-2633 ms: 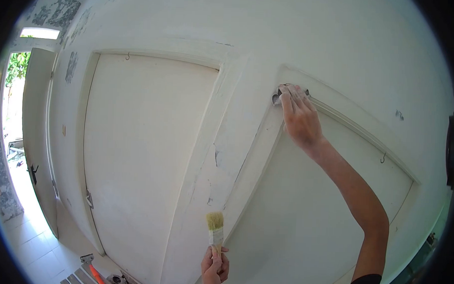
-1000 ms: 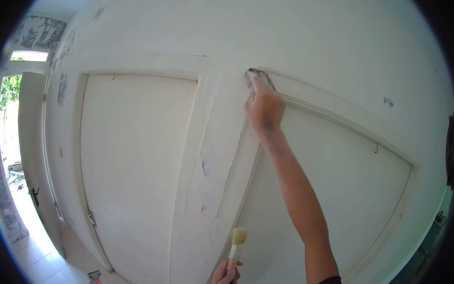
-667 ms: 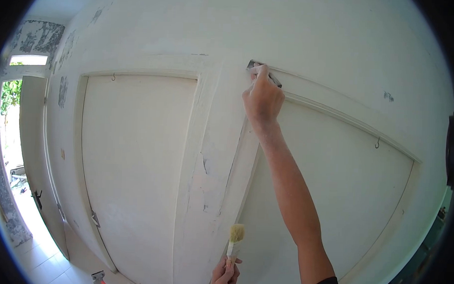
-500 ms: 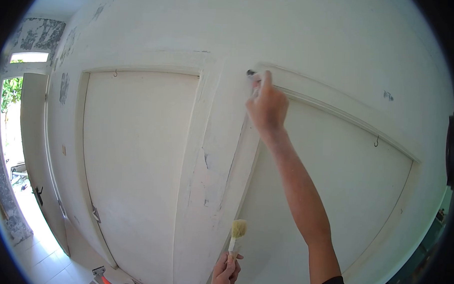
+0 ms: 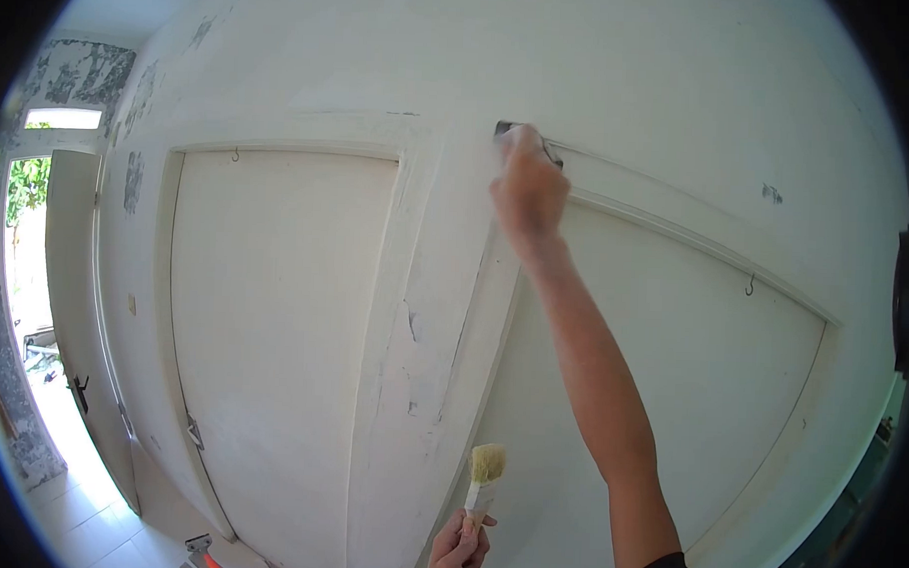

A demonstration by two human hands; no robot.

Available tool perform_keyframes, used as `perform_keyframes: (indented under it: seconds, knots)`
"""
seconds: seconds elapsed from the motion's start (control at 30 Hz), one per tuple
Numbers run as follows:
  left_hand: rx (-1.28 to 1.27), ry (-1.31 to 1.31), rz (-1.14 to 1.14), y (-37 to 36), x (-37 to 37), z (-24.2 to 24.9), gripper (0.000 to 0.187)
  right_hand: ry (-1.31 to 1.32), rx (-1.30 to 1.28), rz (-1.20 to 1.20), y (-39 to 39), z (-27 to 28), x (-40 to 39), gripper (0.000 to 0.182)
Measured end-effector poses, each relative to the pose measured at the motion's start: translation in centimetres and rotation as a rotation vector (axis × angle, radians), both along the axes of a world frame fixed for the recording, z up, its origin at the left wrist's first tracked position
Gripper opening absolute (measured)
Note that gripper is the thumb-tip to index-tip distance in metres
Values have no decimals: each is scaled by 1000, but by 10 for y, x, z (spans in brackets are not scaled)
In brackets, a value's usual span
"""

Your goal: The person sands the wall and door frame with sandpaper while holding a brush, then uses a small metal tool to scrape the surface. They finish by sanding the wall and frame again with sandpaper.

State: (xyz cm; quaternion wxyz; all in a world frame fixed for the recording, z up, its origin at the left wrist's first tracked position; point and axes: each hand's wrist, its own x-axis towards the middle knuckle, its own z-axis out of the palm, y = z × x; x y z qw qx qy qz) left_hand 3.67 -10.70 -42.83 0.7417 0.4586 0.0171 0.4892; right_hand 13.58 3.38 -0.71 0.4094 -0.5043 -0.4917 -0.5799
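Note:
High up at the upper left corner of the right door frame (image 5: pixel 668 203), my right hand (image 5: pixel 531 192) is closed round a dark, flat-edged scraper (image 5: pixel 553 153). Its dark edge shows on both sides of my fingers, close against the wall; most of it is hidden and the hand is slightly blurred. Low in the view, my left hand (image 5: pixel 457 553) grips the handle of a paintbrush (image 5: pixel 487 465). The brush stands nearly upright, pale bristles up, in front of the right door's left edge.
Cracks and scuffs mark the white wall strip (image 5: pixel 417 363) between the doors. A closed white door (image 5: pixel 273 328) is on the left. Farther left, another door (image 5: pixel 73 301) stands ajar to daylight. An orange-handled tool (image 5: pixel 212 564) lies at the bottom left. Small hooks hang on both door tops.
My right hand has shifted slightly up and left, and the scraper has turned so more of its dark edge shows. The paintbrush in my left hand has moved a little right.

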Motion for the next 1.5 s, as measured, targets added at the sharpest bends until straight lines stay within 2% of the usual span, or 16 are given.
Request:
perform_keyframes:
  seconds: [0.03, 0.07, 0.13, 0.17, 0.37, 0.5, 0.6, 0.67, 0.7, 0.83, 0.9, 0.97, 1.2, 1.27, 1.37, 1.5]
  knots:
    - [3, 4, -1, 0, 0, 3, 32, -195, 177, -86, 15, -10, 1, 26]
    - [21, 14, -12, 0, -2, 6, 32, -187, 176, -90, 25, -18, 7, 26]
    - [31, 25, -26, -3, -4, 5, 32, -169, 50, 115, 17, -37, -3, 27]
    - [21, 28, -26, -1, -2, 3, 32, -113, -95, 130, 11, -43, -7, 27]
    - [6, 32, -14, 3, -8, 5, 32, -19, 161, 62, 22, -17, 2, 21]
    - [4, 64, 2, 5, -1, -4, 32, 21, 41, 103, 0, -23, -5, 19]
    - [9, 48, -27, 5, 1, -5, 31, 69, 24, 35, -7, -8, -4, 22]
    - [29, 45, -20, 2, 2, -2, 31, -91, 147, -161, 13, -13, -3, 24]
    - [52, 41, -10, 1, 3, -1, 31, -90, 145, -164, 9, -13, -8, 24]
    - [24, 43, 9, 0, -1, 2, 33, 61, -90, -79, -11, -10, -15, 25]
    - [-27, 72, -72, -2, -8, 9, 34, 110, -162, -63, -6, -11, -12, 25]
    - [-16, 75, -77, -2, -9, 8, 34, -82, 175, -14, 14, -14, -2, 24]
    - [3, 53, -51, -1, -10, 6, 35, -65, 98, -32, 8, -23, -3, 23]
    - [-13, 56, -70, 0, -10, 3, 36, -76, 90, 56, 2, -22, 2, 19]
    - [16, 24, -74, 5, -6, -3, 37, -101, 227, -40, 17, -15, 3, 21]
    - [6, 18, -54, 7, -6, -4, 38, -192, 294, -4, 18, -28, 5, 20]
